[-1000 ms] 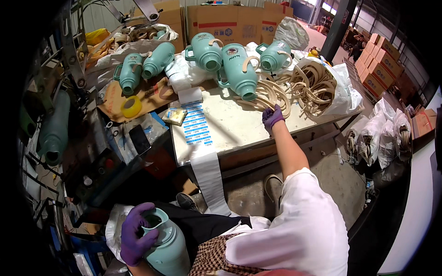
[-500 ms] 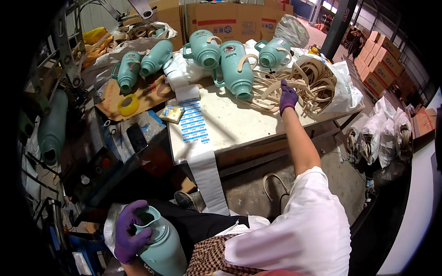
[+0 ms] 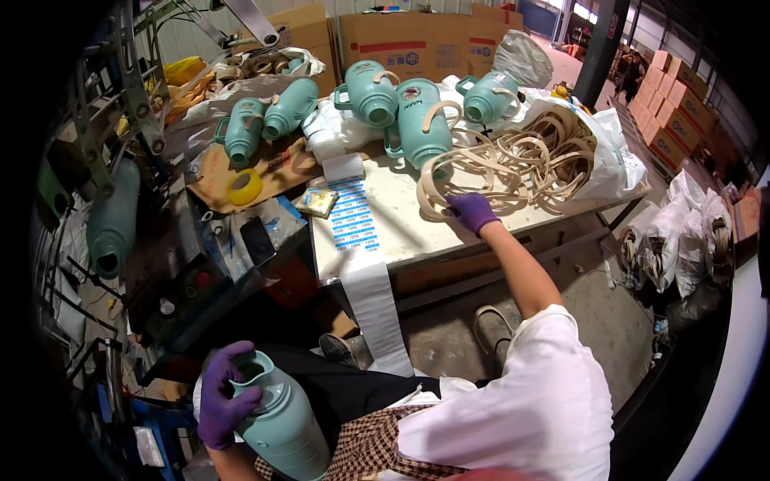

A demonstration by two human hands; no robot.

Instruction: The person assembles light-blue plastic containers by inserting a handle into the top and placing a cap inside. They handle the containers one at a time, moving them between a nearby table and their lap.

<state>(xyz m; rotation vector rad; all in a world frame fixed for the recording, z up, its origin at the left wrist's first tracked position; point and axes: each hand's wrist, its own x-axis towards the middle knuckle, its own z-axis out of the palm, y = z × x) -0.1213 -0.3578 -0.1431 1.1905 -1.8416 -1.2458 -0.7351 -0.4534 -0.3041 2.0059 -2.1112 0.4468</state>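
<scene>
At the lower left my left hand (image 3: pixel 224 397), in a purple glove, grips a green vacuum flask body (image 3: pixel 287 433) by its open, spouted neck. The flask leans against my lap. Over the table's front edge, my gloved right hand (image 3: pixel 473 212) is closed on a beige plastic strap (image 3: pixel 424 189) bent into a loop. Behind and right of that hand lies a tangled pile of similar beige straps (image 3: pixel 553 164), partly in a white plastic bag (image 3: pixel 616 160). Beyond the strap, a green flask with a handle (image 3: pixel 423 128) lies tilted on the table, among several others alike.
A sheet of blue-and-white labels (image 3: pixel 353 216) hangs over the front edge of the white table (image 3: pixel 397 228). Left of it are a small packet (image 3: pixel 318 202), a yellow tape roll (image 3: pixel 244 187) and a phone (image 3: pixel 257 242). Metal machinery (image 3: pixel 132 88) stands far left; cartons (image 3: pixel 417 44) line the back.
My right hand has drawn back from the pile, leftward and nearer me, with a strap in it. My left hand still grips the flask. The view has shifted slightly.
</scene>
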